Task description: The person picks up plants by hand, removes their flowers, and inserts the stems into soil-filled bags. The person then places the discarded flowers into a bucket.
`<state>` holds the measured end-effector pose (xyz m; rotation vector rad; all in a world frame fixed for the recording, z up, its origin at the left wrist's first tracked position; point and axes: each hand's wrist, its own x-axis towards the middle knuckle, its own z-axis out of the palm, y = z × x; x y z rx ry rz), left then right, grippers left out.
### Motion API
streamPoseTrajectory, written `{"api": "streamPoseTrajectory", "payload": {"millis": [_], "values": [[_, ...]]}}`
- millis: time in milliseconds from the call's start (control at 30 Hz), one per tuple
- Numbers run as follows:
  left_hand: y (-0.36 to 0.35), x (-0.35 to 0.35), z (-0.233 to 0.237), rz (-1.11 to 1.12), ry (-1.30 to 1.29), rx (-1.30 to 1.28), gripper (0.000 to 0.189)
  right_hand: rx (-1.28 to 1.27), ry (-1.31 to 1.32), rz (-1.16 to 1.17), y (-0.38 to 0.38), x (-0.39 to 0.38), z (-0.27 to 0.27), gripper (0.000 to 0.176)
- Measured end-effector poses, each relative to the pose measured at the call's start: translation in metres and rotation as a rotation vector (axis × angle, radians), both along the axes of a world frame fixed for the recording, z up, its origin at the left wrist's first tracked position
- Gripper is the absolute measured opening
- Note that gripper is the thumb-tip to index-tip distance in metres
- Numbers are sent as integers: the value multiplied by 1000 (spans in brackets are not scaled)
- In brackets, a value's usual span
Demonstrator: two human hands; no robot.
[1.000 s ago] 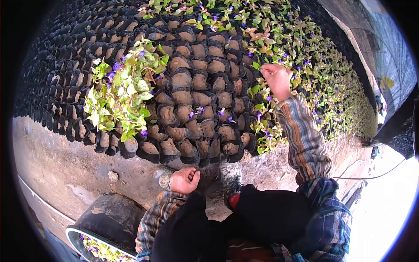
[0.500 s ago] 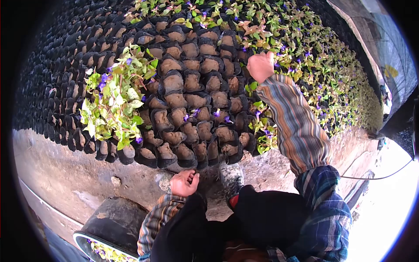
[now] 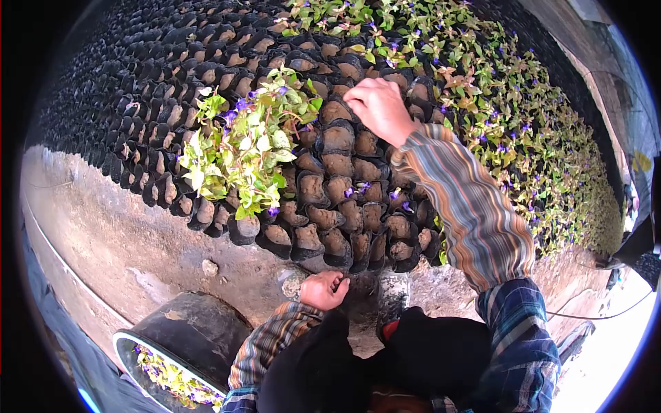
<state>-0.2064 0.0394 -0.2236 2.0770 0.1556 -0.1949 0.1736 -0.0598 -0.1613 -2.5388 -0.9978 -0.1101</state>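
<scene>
My right hand is over the upper middle rows of black soil-filled nursery bags. Its fingers are bent together and pointing left, and anything in them is hidden. My left hand rests curled closed by my knee, just below the front edge of the bags; what it holds, if anything, does not show. Left of my right hand, a heap of leafy seedlings with purple flowers lies across the bags. A few loose purple blossoms lie on the soil.
Planted seedlings with purple flowers fill the right side of the bed. A dark bucket lies tipped at the lower left, with more plants inside. A small stone sits on the bare ground. A thin cable runs at the right.
My right hand has moved left from the edge of the planted seedlings to over the soil-filled bags. The view has shifted, so the bed appears further right. My left hand stays curled.
</scene>
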Motion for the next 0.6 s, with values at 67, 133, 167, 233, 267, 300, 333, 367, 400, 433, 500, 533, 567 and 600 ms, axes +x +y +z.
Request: {"api": "streamPoseTrajectory", "payload": {"millis": [67, 133, 167, 233, 267, 300, 333, 367, 400, 433, 500, 533, 567, 600], "values": [[0, -1, 0, 11, -10, -8, 19, 76, -26, 43, 49, 5, -14, 9], [1, 0, 0, 20, -16, -4, 18, -90, -47, -10, 77, 7, -22, 11], [2, 0, 1, 22, -19, 1, 18, -246, -11, -34, 83, 7, -22, 12], [2, 0, 3, 18, -24, -1, 18, -231, 11, -36, 76, 4, -20, 10], [2, 1, 4, 24, -22, -4, 18, -145, 41, -44, 63, 3, -17, 10], [3, 1, 4, 29, -22, -12, 18, -63, 68, -54, 48, 4, -14, 11], [2, 0, 3, 30, -20, -26, 18, 149, 208, -112, 29, 6, -12, 11], [2, -1, 1, 28, -9, -33, 18, 201, 367, -163, 4, 11, -5, 12], [1, -2, 1, 23, 4, -42, 18, 328, 545, -254, -24, 18, -8, 15], [2, 0, 3, 18, 12, -46, 18, 464, 715, -345, -51, 24, -9, 19], [2, 1, 2, 13, -3, -38, 18, 610, 817, -590, -95, 14, 28, 23], [2, 1, 2, 10, 2, -35, 18, 621, 776, -629, -125, 17, 24, 19], [2, 1, 2, 8, 8, -27, 18, 634, 738, -665, -152, 21, 18, 16], [2, 2, 4, 5, 6, -25, 17, 648, 666, -747, -165, 19, 20, 11]]}}
